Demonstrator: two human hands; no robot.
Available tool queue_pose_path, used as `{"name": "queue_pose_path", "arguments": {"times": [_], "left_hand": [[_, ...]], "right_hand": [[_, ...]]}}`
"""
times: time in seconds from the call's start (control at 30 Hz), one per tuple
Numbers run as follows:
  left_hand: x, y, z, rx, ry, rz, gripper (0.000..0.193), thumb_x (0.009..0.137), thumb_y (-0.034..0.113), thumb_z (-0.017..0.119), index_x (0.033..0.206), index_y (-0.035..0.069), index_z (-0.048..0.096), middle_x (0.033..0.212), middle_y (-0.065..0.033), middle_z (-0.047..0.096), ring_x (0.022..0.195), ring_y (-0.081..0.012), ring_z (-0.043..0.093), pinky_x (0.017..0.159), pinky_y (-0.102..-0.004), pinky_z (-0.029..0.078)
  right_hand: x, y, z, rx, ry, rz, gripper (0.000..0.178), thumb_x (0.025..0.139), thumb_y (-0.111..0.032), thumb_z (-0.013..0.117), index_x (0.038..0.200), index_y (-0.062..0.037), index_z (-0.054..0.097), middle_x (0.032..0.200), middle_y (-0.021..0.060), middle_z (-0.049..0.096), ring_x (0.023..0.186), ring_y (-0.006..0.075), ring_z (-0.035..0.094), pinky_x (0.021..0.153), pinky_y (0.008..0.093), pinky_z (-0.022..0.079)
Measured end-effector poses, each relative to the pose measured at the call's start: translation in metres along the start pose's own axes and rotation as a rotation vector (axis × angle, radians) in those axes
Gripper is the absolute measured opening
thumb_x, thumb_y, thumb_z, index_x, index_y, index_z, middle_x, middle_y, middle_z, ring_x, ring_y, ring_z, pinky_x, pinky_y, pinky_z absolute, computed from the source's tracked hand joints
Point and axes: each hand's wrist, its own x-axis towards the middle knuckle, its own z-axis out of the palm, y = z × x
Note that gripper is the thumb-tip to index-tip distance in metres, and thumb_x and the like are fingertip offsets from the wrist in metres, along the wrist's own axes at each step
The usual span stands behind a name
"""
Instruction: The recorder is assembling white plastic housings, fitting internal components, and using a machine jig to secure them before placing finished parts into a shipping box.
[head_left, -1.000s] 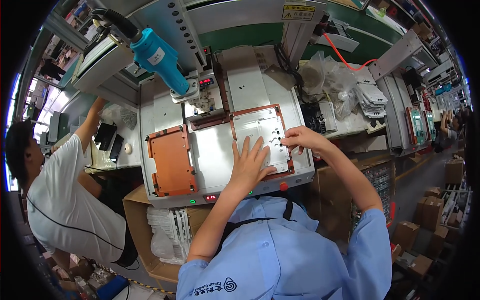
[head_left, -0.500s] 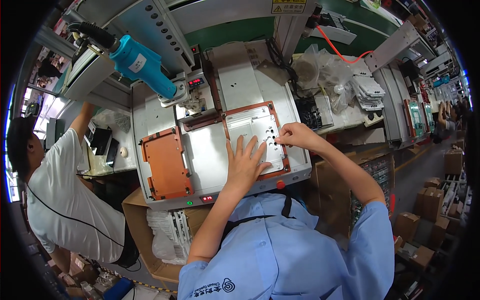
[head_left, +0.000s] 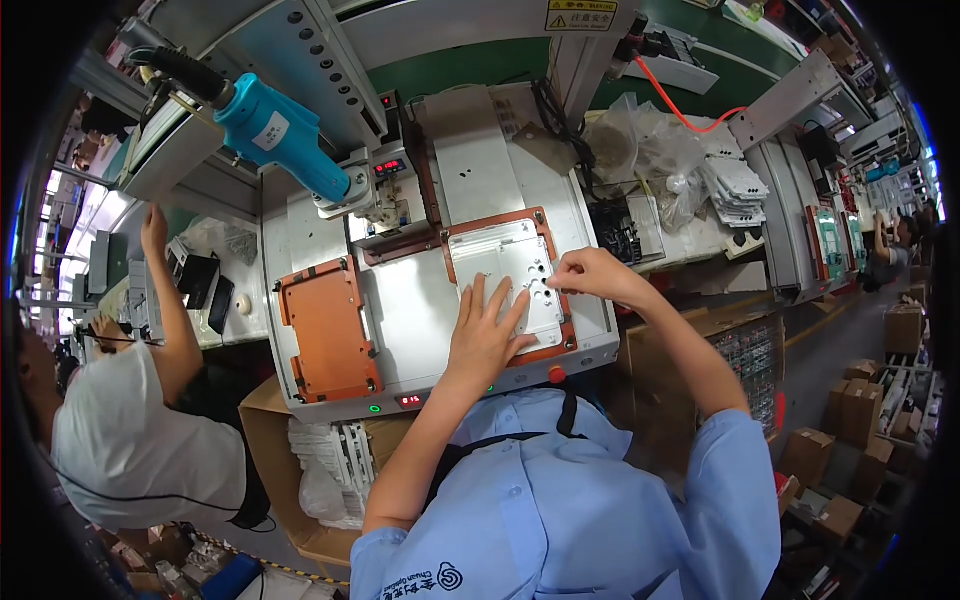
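A flat white plate [head_left: 490, 245] with several dark holes near its right side lies in an orange-brown fixture [head_left: 566, 330] on the silver machine bed. My left hand [head_left: 486, 328] rests flat on the plate's lower part, fingers spread. At the plate's right edge, beside the holes, my right hand [head_left: 592, 277] has its thumb and fingertips pinched together. Whatever sits between those fingertips is too small to make out. To the left is a second orange-brown fixture [head_left: 325, 330], with no plate in it.
A blue power screwdriver [head_left: 285, 135] hangs over the bed's left rear. A red button [head_left: 557, 374] sits on the front edge. Stacked white plates [head_left: 735, 180] and plastic bags stand at right, a cardboard box [head_left: 275, 430] below left. A co-worker in white [head_left: 150, 430] is at left.
My left hand has shifted slightly over the plate, while the right keeps its pinch by the holes. At left, the co-worker has leaned and moved an arm.
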Motion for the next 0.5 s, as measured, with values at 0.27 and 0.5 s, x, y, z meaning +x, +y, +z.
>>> {"name": "queue_pose_path", "arguments": {"times": [0.27, 0.5], "left_hand": [[-0.002, -0.002, 0.002, 0.018, 0.01, 0.019, 0.062, 0.077, 0.041, 0.069, 0.131, 0.018, 0.051, 0.135, -0.0125, 0.044, 0.131, -0.0423, 0.032, 0.108, -0.0514, 0.029], [-0.002, -0.004, 0.002, -0.004, 0.033, 0.03, 0.06, 0.079, 0.042, 0.067, 0.128, 0.012, 0.051, 0.134, -0.0147, 0.044, 0.13, -0.0446, 0.032, 0.107, -0.0514, 0.029]], "right_hand": [[0.043, -0.008, -0.021, -0.202, 0.512, -0.582, 0.03, 0.087, -0.023, 0.061, 0.11, -0.0038, 0.065, 0.105, 0.0115, 0.067, 0.096, 0.0255, 0.063, 0.086, 0.0314, 0.046], [0.058, -0.003, -0.008, 0.034, 0.414, -0.443, 0.022, 0.086, -0.022, 0.063, 0.098, -0.0038, 0.068, 0.104, 0.0083, 0.067, 0.095, 0.0183, 0.063, 0.086, 0.0296, 0.046]]}}
